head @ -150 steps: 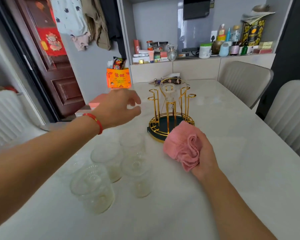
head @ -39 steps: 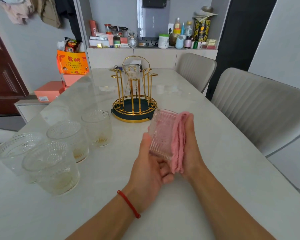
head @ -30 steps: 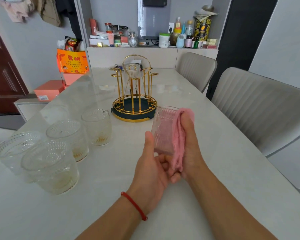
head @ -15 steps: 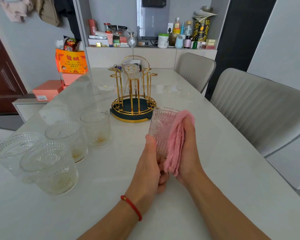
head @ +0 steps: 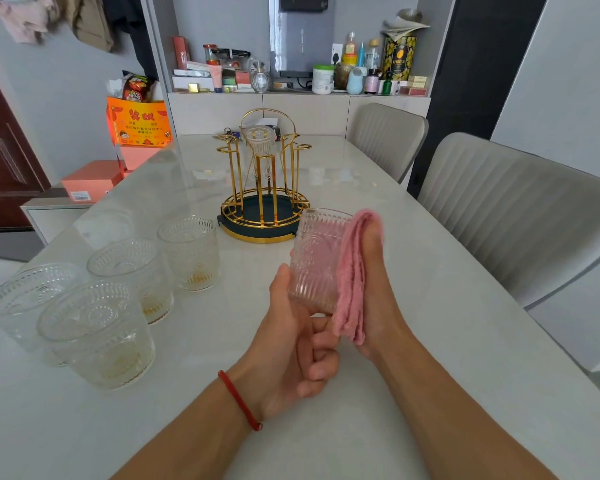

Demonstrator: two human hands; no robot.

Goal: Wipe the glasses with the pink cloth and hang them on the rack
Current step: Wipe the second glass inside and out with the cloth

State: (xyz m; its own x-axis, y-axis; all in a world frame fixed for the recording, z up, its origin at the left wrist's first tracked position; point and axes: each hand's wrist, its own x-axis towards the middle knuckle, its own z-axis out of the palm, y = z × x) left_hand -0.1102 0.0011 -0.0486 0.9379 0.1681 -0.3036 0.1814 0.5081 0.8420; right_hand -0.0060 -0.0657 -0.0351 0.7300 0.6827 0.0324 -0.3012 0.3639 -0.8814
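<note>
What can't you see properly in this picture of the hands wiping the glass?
- Head view: the right hand's fingers lie behind the folded pink cloth and the ribbed clear glass; only the thumb shows.
- The far side of that glass is covered by the cloth.
- The upside-down glass on the gold wire rack: its peg is hidden inside.
- Shelf bottle labels are too small to read.
- The left hand grips the glass's base.

Ribbed clear glass held above table, pink cloth pressed against its right side.
</note>
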